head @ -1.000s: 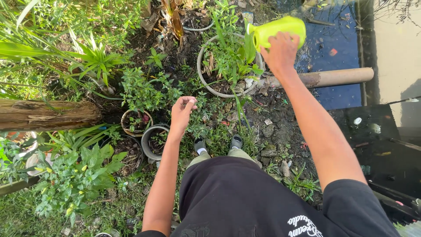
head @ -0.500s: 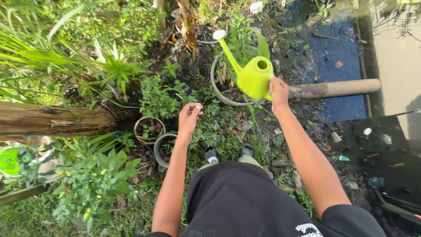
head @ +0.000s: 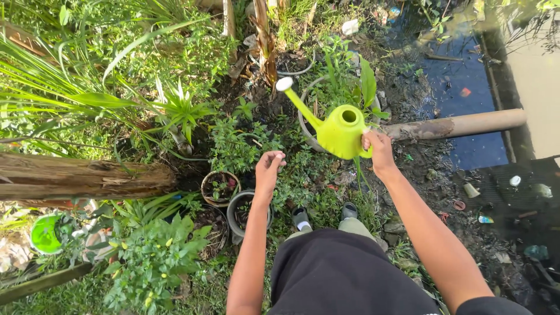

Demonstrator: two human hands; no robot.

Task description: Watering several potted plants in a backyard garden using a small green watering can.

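**Over the garden bed: watering can up, spout aimed at the plants**

Head view, only one view here.

- Right hand (head: 379,150) grips the handle of the lime-green watering can (head: 341,131), fingers wrapped tight. Can is held in the air, roughly level, above the ring-edged planter (head: 306,125). Long spout (head: 296,99) points up-left, white rose at its tip, over dark soil near the small leafy shrub (head: 236,146).
- No water stream visible. My read: aiming step, pour not started. Next move calls for tipping the can forward so the spout drops below the body, keeping the rose over the target plant.
- Left hand (head: 269,169) holds nothing; fingers loosely curled, thumb near fingertips, hovering above the low weeds, near the grey pot (head: 233,207).

Around:
- Brown clay pot (head: 220,188) just beside the grey pot, both with small seedlings.
- Log (head: 81,178) lies at left, well apart from the can.
- Pipe (head: 466,123) lies at right, just beside the planter, with dark water (head: 461,81) behind it.
- Feet in dark shoes (head: 325,214) stand among the weeds.

In the way: a broad leaf (head: 367,81) rises from the planter right behind the can; tall grass blades at left crowd the spout's reach.
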